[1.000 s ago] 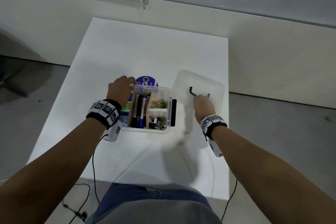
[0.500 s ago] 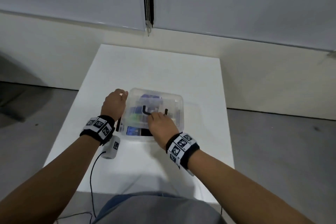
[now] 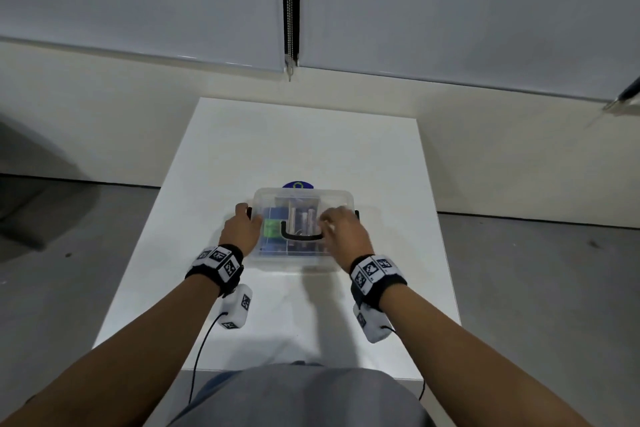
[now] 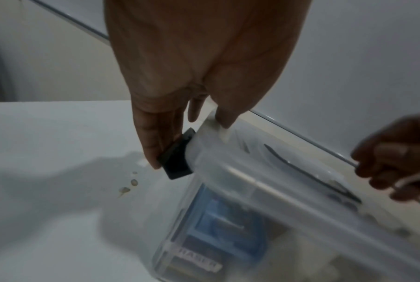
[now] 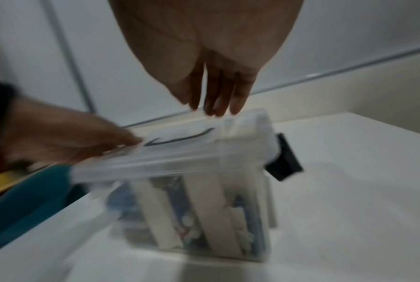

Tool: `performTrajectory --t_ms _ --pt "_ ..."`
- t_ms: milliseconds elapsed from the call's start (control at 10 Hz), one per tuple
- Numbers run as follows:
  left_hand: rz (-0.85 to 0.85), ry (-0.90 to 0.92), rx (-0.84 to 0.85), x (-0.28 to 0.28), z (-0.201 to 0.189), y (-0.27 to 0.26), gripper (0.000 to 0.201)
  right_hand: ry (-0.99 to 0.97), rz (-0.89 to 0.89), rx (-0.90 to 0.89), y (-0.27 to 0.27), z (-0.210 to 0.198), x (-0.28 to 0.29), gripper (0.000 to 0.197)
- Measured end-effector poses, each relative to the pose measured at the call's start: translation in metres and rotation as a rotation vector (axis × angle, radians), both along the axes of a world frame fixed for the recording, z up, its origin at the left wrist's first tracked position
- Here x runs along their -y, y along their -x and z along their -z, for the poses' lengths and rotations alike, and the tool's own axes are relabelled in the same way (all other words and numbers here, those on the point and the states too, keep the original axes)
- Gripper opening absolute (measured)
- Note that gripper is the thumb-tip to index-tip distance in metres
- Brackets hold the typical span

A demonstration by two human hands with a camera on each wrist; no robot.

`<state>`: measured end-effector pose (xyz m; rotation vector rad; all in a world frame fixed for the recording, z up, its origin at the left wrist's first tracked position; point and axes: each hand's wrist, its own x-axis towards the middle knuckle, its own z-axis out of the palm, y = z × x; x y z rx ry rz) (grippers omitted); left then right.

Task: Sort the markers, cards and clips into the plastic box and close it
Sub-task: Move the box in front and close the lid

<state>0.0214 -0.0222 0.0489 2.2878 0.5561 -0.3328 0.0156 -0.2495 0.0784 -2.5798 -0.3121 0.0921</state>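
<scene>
The clear plastic box (image 3: pixel 277 255) stands mid-table with its clear lid (image 3: pixel 334 198) on top and the lid's black handle (image 3: pixel 300 237) lying flat. Markers and blue packets show through the walls (image 5: pixel 204 215). My left hand (image 3: pixel 242 227) is at the box's left end: its fingers (image 4: pixel 153 145) press the black left latch (image 4: pixel 177 160) and the thumb rests on the lid's corner (image 4: pixel 211 126). My right hand (image 3: pixel 341 229) lays straight fingertips (image 5: pixel 216 108) on the lid's right part. The black right latch (image 5: pixel 285 164) sticks out, untouched.
A round blue item (image 3: pixel 298 184) peeks out just behind the box. The white table (image 3: pixel 304 142) ends close to the box's right side and at my body; grey floor lies on both sides and a wall stands behind.
My right hand carried the lid from the table's right onto the box, then shifted off the handle to the lid's right part. My left hand moved down onto the left latch.
</scene>
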Motion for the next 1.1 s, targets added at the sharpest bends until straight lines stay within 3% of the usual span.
performTrajectory --t_ms 100,200,300,600,800,900,1000,1100 --pt "-0.043 0.058 -0.038 -0.004 -0.003 -0.006 0.059 -0.061 0.453 -0.174 -0.018 0.017 0.026 0.049" --pt "-0.046 0.008 -0.069 -0.008 -0.005 -0.012 0.060 -0.250 0.641 -0.637 -0.027 0.029 0.032 0.076" --pt "-0.019 -0.017 -0.076 -0.007 -0.007 -0.019 0.052 -0.289 0.606 -0.639 -0.031 0.027 0.028 0.056" --pt "-0.116 -0.004 -0.092 0.033 -0.015 -0.026 0.063 -0.069 0.590 -0.475 -0.024 0.008 -0.011 0.042" --pt "-0.068 -0.018 -0.105 0.033 -0.012 -0.029 0.072 0.011 0.520 -0.440 -0.021 0.004 -0.006 0.046" --pt "0.040 -0.159 -0.003 0.023 -0.013 -0.025 0.073 0.204 0.374 -0.249 -0.014 0.008 -0.001 0.059" --pt "0.104 -0.221 0.172 0.019 -0.021 -0.024 0.068 0.246 0.216 -0.133 -0.014 0.007 -0.002 0.065" --pt "0.210 -0.252 0.260 0.021 -0.011 -0.004 0.065 0.217 0.167 -0.149 0.000 0.013 -0.005 0.063"
